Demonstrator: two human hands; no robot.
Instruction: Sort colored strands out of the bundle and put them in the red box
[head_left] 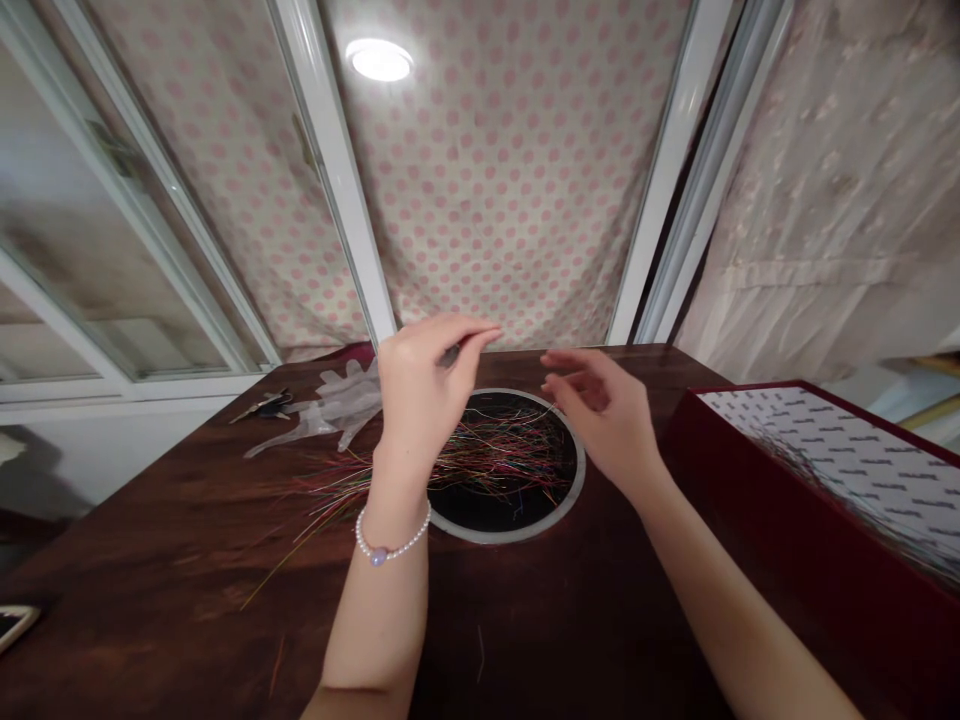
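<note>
Above the table both my hands are raised, a short gap between them. My left hand (pixel 431 375), with a beaded bracelet (pixel 377 556) at its wrist, is closed in a pinch, thumb and fingertips together. Whatever is between these tips is too thin to make out. My right hand (pixel 600 405) is loosely curled, its thumb and forefinger slightly apart, and nothing shows clearly in it. Below them lies a heap of thin coloured wires (pixel 502 450) across a round black inset with a pale rim (pixel 559 510). My left forearm hides part of the heap.
Crumpled clear plastic gloves (pixel 330 410) and scissors (pixel 262 405) lie at the back left of the dark wooden table (pixel 187 520). On the right stands a dark red box (pixel 787 500) with more thin wires (pixel 847 490) inside. A phone-like object (pixel 15 625) is at the left edge.
</note>
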